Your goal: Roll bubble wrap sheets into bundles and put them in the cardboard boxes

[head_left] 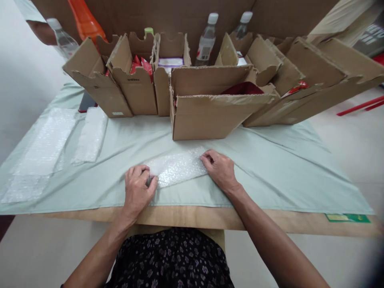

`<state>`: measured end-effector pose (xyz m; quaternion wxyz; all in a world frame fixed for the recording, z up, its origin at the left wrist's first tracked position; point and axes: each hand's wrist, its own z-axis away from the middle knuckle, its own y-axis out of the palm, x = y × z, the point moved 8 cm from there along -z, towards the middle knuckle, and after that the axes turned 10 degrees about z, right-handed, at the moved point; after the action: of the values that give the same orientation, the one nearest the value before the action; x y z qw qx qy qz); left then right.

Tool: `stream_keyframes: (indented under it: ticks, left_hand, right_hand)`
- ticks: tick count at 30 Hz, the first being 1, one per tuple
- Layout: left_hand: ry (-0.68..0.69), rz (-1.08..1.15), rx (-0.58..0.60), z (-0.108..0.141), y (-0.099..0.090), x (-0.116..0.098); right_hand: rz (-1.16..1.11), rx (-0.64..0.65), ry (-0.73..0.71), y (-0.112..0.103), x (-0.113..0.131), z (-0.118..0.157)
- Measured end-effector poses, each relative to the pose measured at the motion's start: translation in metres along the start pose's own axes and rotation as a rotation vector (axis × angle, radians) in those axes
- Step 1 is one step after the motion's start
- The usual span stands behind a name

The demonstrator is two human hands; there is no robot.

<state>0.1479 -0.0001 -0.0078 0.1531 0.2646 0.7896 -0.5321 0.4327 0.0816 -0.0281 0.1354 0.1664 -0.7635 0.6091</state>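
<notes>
A strip of clear bubble wrap (180, 167) lies flat on the pale green cloth (258, 176), slanting up to the right between my hands. My left hand (138, 188) is closed at its left end, with a small dark thing partly showing between thumb and fingers. At the right end, the fingertips of my right hand (220, 169) pinch the edge of the wrap. Just beyond the strip stands an open cardboard box (207, 120) with something dark red inside.
More bubble wrap sheets (45, 144) and a folded bubble wrap piece (91, 136) lie at the left. Several cardboard boxes (135, 90) stand along the back with plastic bottles (206, 42) behind. A green card (348, 218) is at the front right edge.
</notes>
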Motion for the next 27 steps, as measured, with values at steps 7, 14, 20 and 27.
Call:
stream_keyframes:
  ticks: [7, 14, 20, 27]
  left_hand:
    - [-0.026, -0.031, -0.001, 0.001, 0.004, 0.006]
    - [-0.052, -0.014, -0.013, 0.002, 0.007, 0.009]
    - [-0.040, 0.035, 0.023, 0.000, 0.007, 0.012]
    - [-0.032, 0.043, 0.114, -0.015, 0.009, 0.015]
  right_hand:
    - [0.151, -0.093, -0.063, -0.006, 0.000, 0.005]
    - [0.140, -0.019, -0.094, 0.005, 0.013, -0.010]
    - [-0.457, 0.063, 0.043, -0.010, 0.007, 0.007]
    - [-0.796, 0.134, 0.158, -0.029, 0.000, 0.043]
